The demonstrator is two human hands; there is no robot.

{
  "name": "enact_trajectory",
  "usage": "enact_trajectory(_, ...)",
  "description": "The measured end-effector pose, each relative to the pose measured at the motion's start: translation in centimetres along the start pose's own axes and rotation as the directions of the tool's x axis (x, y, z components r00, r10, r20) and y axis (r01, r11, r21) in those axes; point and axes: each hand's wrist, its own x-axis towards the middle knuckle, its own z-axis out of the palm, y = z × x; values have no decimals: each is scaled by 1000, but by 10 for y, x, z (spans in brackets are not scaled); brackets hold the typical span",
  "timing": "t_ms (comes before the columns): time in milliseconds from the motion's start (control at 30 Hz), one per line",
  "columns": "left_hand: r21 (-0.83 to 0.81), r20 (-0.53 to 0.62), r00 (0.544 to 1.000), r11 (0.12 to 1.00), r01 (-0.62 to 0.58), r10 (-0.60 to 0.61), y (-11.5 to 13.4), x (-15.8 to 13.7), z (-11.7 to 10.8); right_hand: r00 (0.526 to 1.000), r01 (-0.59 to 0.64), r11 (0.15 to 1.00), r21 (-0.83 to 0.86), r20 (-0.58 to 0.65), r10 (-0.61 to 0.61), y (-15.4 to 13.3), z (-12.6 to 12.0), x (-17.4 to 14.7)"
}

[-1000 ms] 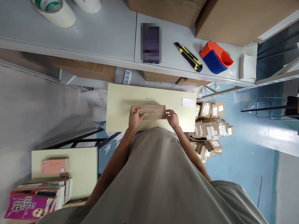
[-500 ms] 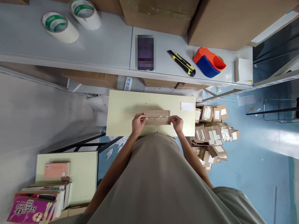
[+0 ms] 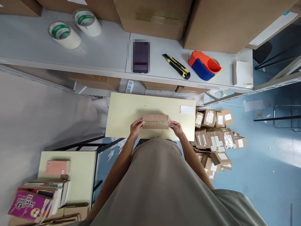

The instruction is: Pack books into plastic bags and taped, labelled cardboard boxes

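A small flat cardboard package lies near the front edge of the pale yellow table. A shiny strip of clear tape runs lengthwise over its middle. My left hand has its thumb and fingers pinched at the package's left end, level with the tape. At the opposite end my right hand pinches the edge in the same way; whether the tape's ends are between the fingertips is too small to tell. Right of the package, a white label lies on the table.
On the grey shelf ahead stand two tape rolls, a utility knife, an orange-and-blue tape dispenser and large cartons. Taped parcels are piled at the right. Books rest on a side table at lower left.
The camera view has shifted a little. Both hands stay at the two ends of the package, and the right fingers now sit slightly lower against its end.
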Motion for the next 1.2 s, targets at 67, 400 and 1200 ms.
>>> enact_trajectory(67, -17, -20, 1000, 1000, 4, -5, 0, 0, 2, 1000, 2, 1000, 4, 26, -2, 1, -1, 2)
enact_trajectory(400, 123, -202, 968, 984, -125, 149, -5, -9, 17, 990, 144, 975, -167, 17, -143, 0, 12, -4)
enact_trajectory(1200, 137, 453, 239, 198, -971, 859, 240, -121, 278, 538, 387, -4, -922, 229, -811, -350, -4, 49)
